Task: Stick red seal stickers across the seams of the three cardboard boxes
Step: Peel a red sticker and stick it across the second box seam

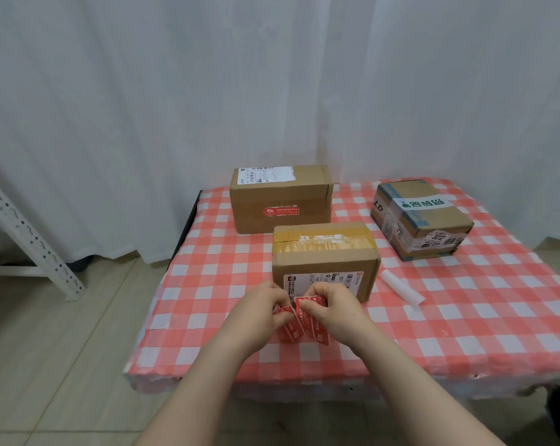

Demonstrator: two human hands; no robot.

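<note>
Red seal stickers (299,326), a small bunch, hang pinched between both hands just in front of the nearest box (323,252); the left hand (262,310) grips their left edge, the right hand (330,309) curls fingers over the top; on my feed the far box (280,191) already wears a lone sticker (280,211); the third box (423,217) sits off right.
</note>
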